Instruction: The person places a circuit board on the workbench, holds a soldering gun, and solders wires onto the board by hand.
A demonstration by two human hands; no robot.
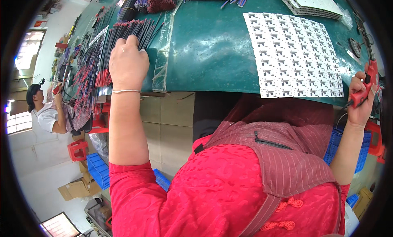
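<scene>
**Left hand in the wires, red tool in the right**

My left hand (127,61) is up at the near edge of the green bench (208,48), fingers curled down over a fanned bundle of thin wires (135,30). I press on them there, I think, so the loose ends stay together and do not slide off the edge. Whether my fingers actually pinch any strands I cannot tell, since the back of the hand hides them.

My right hand (361,99) is closed around a red hand tool (365,87) off the bench's right edge, held upright and clear of the work, with a dark cord hanging from it.

The wires are slim and dark, black and blue mixed, many with red tips; more rows of them run along the bench's left side. Between my hands, toward the right corner, lies a white sheet of small circuit boards (297,56), flat, with its near edge at the bench edge.
</scene>
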